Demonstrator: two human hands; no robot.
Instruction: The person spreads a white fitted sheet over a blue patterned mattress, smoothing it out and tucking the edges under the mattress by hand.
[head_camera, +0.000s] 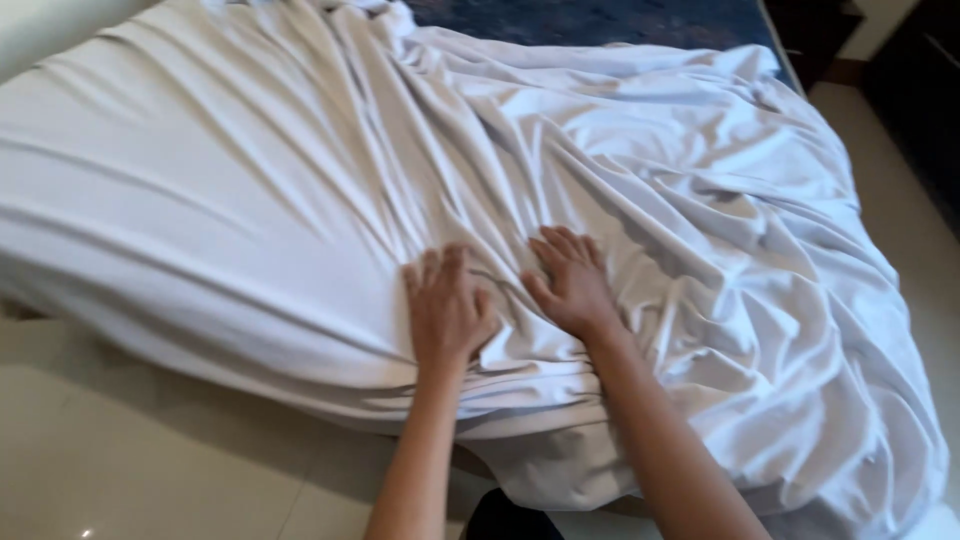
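- Left hand (445, 310) lies flat on the wrinkled white bedsheet (700, 230), fingers loose, gripping nothing.
- Right hand (568, 283) just beside, palm down, fingers spread.

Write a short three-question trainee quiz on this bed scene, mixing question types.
1. True or false: both hands lie flat, palms down, on the white sheet.
2. Which part of the sheet is smoother? A) the part beside the left hand B) the part beside the right hand
3. What dark blue surface shows bare at the top edge of the view?

Key
1. True; neither hand has a grip on the cloth.
2. A
3. The mattress.
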